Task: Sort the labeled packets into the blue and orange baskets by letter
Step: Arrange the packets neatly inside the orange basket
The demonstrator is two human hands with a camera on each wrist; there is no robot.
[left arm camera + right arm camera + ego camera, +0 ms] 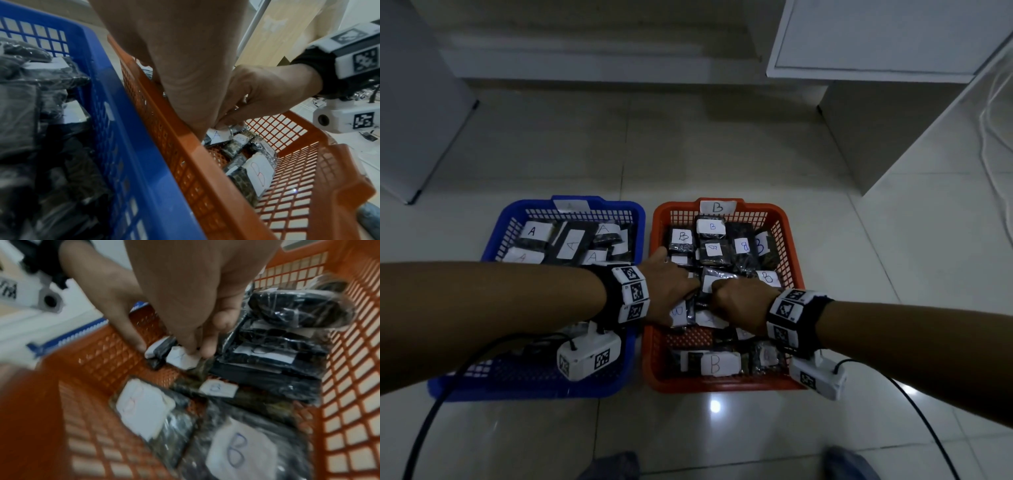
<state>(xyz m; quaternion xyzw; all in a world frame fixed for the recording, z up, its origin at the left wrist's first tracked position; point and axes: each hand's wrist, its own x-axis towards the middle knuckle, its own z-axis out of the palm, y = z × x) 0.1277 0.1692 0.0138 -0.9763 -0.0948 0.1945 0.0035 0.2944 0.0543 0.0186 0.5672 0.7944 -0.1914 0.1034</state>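
— Where are the hands?
— Both in the orange basket (659,346). The right hand (736,301) pinches an A packet (182,361); the left hand (671,291) lies flat, fingers straight, just beside.
— And the blue basket (493,240)?
— It holds A packets.

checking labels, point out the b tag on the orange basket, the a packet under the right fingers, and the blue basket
B tag (717,206): head view, on the written letter.
A packet (182,359): right wrist view, on its white label.
blue basket (530,385): head view, on its near wall.
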